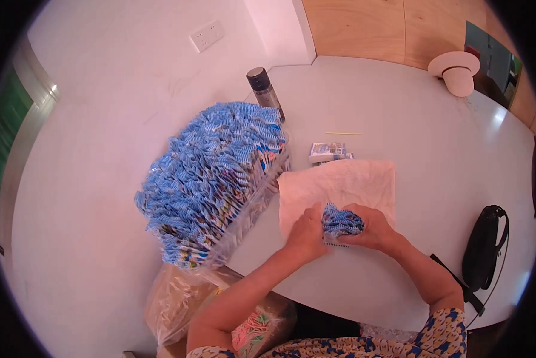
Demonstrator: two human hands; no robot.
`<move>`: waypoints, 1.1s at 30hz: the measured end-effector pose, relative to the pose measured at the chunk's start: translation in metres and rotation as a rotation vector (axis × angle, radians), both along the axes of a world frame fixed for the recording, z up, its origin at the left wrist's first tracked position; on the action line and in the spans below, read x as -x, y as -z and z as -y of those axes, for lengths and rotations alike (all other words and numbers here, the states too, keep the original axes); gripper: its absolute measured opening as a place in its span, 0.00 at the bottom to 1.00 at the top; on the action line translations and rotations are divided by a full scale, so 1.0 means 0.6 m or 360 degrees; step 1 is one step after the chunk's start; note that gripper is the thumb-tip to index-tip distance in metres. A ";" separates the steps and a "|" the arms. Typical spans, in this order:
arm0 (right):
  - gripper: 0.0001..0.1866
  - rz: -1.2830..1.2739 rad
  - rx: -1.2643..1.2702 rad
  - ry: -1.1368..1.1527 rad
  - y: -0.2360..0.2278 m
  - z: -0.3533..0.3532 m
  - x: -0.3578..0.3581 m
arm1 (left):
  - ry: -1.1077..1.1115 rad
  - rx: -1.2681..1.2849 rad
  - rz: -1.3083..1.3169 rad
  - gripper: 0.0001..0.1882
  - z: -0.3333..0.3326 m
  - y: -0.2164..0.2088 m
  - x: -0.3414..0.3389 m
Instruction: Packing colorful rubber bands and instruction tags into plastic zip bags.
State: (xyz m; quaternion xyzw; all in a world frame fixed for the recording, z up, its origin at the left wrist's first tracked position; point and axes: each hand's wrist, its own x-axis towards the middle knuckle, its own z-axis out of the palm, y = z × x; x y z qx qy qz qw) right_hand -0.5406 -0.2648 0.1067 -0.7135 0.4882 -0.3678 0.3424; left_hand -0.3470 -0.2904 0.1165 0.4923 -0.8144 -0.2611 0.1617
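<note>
Between my two hands is a small bundle of blue packets (343,221) with zigzag-cut edges, held above the near part of a pale pink cloth (339,185). My right hand (372,228) curls round the bundle's right side, thumb toward me. Against its left side presses my left hand (305,234), fingers closed and partly hidden. One packet's serrated edge shows below the bundle. To the left lies a large heap of similar blue packets (211,167), stacked on edge in rows, with a clear plastic bag (244,209) along its near right side.
Beyond the cloth are a few loose packets (327,151) and a thin yellow stick (342,133). A dark-capped bottle (265,89) stands behind the heap. A black pouch (484,247) lies right, a pale hat (457,70) far right. Below the table edge, a bag (253,328) holds pink and green pieces.
</note>
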 end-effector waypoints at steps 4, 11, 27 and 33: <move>0.23 -0.0058 -0.0118 0.0004 0.002 0.018 0.005 | 0.0035 0.0921 0.0696 0.08 0.085 -0.173 -0.018; 0.23 -0.0143 -0.0173 -0.0011 -0.006 0.030 -0.004 | 0.0510 0.1221 0.0819 0.20 0.372 -0.219 -0.048; 0.26 -0.0485 -0.0353 -0.0096 -0.017 0.029 0.007 | 0.0520 0.0601 0.1459 0.30 0.412 -0.207 -0.079; 0.26 -0.0489 -0.0187 -0.0165 0.006 0.033 0.015 | 0.0417 0.0506 0.1390 0.32 0.387 -0.207 -0.106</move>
